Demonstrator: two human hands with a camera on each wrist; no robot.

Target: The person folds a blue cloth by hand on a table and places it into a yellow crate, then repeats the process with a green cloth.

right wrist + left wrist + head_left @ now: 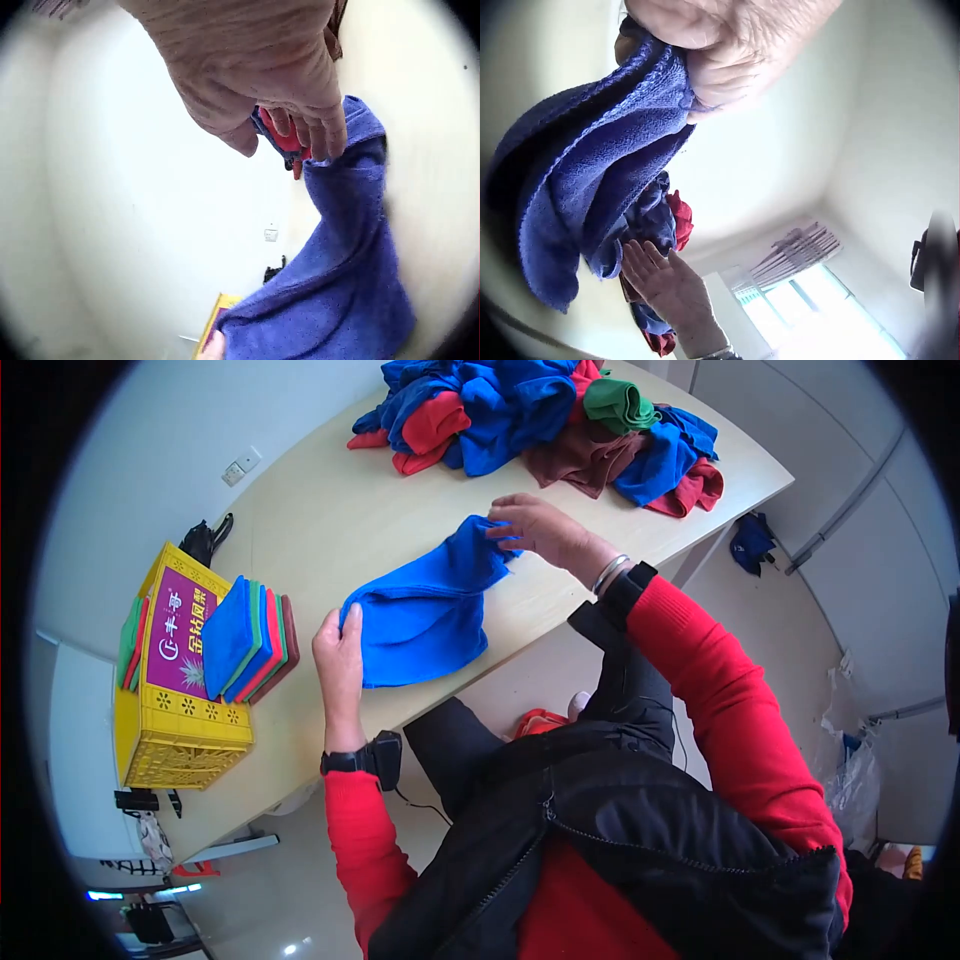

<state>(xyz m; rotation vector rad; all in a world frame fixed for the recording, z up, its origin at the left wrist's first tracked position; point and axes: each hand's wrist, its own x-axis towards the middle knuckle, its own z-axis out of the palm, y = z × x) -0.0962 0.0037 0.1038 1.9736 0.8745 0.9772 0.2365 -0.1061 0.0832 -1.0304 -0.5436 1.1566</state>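
A blue cloth [425,630] is stretched out above the table near its front edge. My left hand [338,665] pinches its left end, thumb on top; the left wrist view shows the cloth [607,165] hanging in folds from that hand [735,45]. At the far right end of the cloth is my right hand [545,532], fingers extended and the thumb apart from them. In the right wrist view those fingertips [335,139] are right at the cloth's bunched end. The left wrist view shows the right palm [671,289] spread flat.
At the table's back lies a heap of crumpled blue, red, green and brown cloths [500,420]. To the left, a yellow crate [190,735] with a purple label carries folded cloths [232,635] in several colours. A black item [203,542] sits behind it, by the wall.
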